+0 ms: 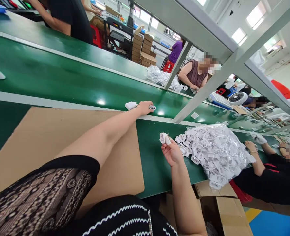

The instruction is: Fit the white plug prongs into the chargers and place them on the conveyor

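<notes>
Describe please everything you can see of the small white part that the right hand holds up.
The small white part looks like glossy moulded plastic, blocky with rounded edges. It sits upright, pinched at the tips of the fingers of the right hand, raised above the green table. It hangs just left of the heap of similar white parts in clear film, not touching it. Finer details are too small to tell.

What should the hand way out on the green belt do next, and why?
Probably let go and draw back. The left hand is stretched out over the green belt, with a small white part and a ringed piece lying at its fingertips. The right hand already holds another white piece beside the bagged heap.
</notes>
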{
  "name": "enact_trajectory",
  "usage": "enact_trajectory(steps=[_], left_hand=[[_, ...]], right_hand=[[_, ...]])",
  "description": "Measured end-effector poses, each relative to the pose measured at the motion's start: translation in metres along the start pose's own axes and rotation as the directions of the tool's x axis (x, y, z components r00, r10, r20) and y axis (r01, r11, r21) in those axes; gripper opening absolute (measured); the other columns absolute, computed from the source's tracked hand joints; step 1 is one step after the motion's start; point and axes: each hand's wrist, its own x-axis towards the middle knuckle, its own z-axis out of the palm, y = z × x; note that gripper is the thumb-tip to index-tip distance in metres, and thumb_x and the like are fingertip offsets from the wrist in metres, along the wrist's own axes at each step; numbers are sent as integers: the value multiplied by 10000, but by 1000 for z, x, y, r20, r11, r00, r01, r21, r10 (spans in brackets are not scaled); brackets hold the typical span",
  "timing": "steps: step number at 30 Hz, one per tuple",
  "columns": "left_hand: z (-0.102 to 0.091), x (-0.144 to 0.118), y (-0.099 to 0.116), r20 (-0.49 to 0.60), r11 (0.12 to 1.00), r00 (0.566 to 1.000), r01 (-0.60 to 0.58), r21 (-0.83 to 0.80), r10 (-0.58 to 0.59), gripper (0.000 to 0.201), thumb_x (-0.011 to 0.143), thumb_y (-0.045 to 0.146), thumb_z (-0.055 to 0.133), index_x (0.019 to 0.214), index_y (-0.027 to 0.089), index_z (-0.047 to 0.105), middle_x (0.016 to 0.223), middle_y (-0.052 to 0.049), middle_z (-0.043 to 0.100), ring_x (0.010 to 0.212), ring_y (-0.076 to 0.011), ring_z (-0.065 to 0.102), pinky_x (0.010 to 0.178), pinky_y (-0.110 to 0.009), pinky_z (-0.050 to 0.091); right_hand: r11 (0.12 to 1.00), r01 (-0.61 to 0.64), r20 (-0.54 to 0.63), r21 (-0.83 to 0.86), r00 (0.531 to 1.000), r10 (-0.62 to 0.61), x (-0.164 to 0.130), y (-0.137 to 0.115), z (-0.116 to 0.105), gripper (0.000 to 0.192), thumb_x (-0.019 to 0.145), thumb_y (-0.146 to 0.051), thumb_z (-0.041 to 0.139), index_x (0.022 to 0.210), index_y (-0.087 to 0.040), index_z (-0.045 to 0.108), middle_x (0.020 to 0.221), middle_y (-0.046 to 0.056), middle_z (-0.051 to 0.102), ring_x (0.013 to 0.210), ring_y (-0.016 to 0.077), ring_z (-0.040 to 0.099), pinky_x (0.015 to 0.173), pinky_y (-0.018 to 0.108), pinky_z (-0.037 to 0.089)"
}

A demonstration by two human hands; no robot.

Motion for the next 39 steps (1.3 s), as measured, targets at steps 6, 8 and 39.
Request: enact_trajectory(steps=[6, 8, 39], left_hand=[[-3, -94, 16, -33, 977, 987, -158, -142, 155, 339, 837, 423, 741, 1106, 216, 733, 1132, -45, 749, 1039, -256, 686, 916, -325, 511], [-6, -140, 12, -36, 950, 981, -194, -245, 191, 292, 826, 408, 749, 1049, 219, 739, 1048, -35, 752, 965, -242, 690, 853, -324, 512], [-1, -220, -8, -110, 840, 985, -169, -515, 130, 319, 840, 529, 807, 867, 214, 768, 875, -58, 645, 880, -243, 623, 810, -355, 514]], right_hand=[[884, 310, 16, -349, 945, -325, 1, -3, 11, 361, 744, -428, 869, 1017, -212, 776, 1004, 60, 762, 860, 195, 690, 785, 346, 599], [717, 444, 134, -537, 884, -448, 1, -4, 17, 287, 837, -409, 783, 1057, -224, 787, 1043, 67, 761, 940, 223, 698, 864, 392, 592], [-233, 721, 757, -652, 607, -242, 22, 6, 77, 361, 846, -47, 509, 1047, -211, 759, 918, 81, 662, 872, 260, 583, 719, 351, 495]])
